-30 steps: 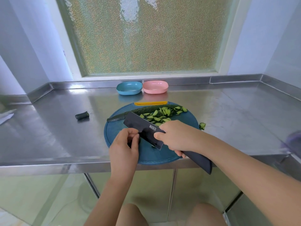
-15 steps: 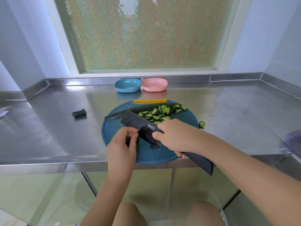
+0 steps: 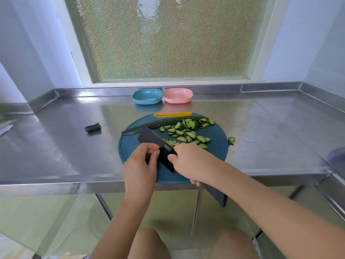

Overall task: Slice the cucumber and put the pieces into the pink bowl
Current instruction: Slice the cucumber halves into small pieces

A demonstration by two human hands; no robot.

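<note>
Stainless steel counter is carrying a round blue cutting board near its front edge. On the board, the right hand is gripping a black knife by the handle, and the blade is pointing away to the left. The left hand is curling its fingers against the near side of the blade, and it seems to be pinching something small and dark there, but I cannot tell what. Behind the blade, 1 long cucumber half is lying along the far part of the board, and many cut cucumber slices are spreading to the right of it. 1 stray slice is sitting on the counter just beside the right rim of the board. The pink bowl is standing at the back, touching a blue bowl on its left. A cucumber end is lying on the counter to the left, well apart from the board.
</note>
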